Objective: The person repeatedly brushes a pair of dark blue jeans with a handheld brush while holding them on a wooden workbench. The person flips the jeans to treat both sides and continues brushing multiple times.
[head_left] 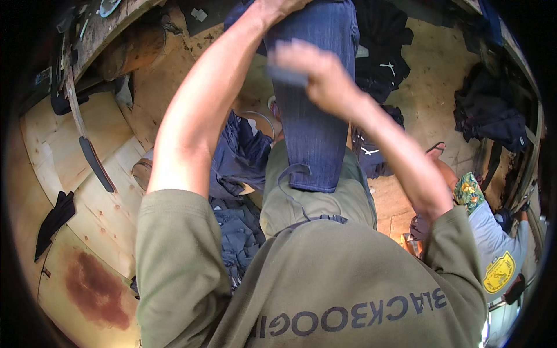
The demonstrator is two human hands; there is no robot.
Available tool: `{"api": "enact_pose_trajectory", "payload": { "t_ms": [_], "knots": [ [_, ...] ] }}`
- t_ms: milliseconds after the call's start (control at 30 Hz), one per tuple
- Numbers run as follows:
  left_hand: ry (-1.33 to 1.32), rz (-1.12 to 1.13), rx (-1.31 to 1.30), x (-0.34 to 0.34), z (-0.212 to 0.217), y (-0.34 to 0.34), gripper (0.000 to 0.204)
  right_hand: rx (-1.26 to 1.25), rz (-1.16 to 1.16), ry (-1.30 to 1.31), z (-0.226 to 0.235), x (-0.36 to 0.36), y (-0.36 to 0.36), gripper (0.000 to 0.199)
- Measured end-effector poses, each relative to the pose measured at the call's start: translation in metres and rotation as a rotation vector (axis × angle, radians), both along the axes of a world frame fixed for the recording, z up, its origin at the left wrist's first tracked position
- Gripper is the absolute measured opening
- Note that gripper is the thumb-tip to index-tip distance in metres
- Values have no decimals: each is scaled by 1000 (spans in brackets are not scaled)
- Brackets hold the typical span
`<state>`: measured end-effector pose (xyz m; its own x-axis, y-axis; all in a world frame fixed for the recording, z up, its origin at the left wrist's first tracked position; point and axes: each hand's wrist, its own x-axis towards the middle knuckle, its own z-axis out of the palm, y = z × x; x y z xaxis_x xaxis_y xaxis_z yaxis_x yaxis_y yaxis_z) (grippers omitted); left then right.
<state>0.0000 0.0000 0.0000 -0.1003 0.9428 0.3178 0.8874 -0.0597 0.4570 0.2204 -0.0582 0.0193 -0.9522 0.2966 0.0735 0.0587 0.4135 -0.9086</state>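
Observation:
A dark blue denim trouser leg (316,122) stretches away from my lap, its hem lying across my thighs. Over the middle of it is my right hand (319,72), blurred by motion, with the fingers closed round a small dark grey block (287,75). What kind of block it is does not show. My left hand (281,4) rests at the far end of the denim, by the top edge. The picture's edge cuts off its fingers.
Crumpled dark garments (241,151) lie left of my legs, with a grey cloth pile (235,232) nearer. Black clothes (380,52) spread on the floor at the far right. Another person in a grey shirt (496,249) is at the right. Wooden boards (87,174) stand at left.

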Motion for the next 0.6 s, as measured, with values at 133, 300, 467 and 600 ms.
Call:
{"api": "enact_pose_trajectory", "payload": {
  "t_ms": [133,300,467,600],
  "knots": [
    [18,-18,68,-1,-2,2,56,-153,219,-1,29,65,-81,68],
    [-93,40,-85,4,2,2,56,-169,118,-46,4,48,-2,59],
    [50,28,23,7,3,-1,54,19,250,-123,16,94,-90,84],
    [24,336,-246,19,2,-55,86,-928,-243,-31,34,149,-109,38]
  ]
}}
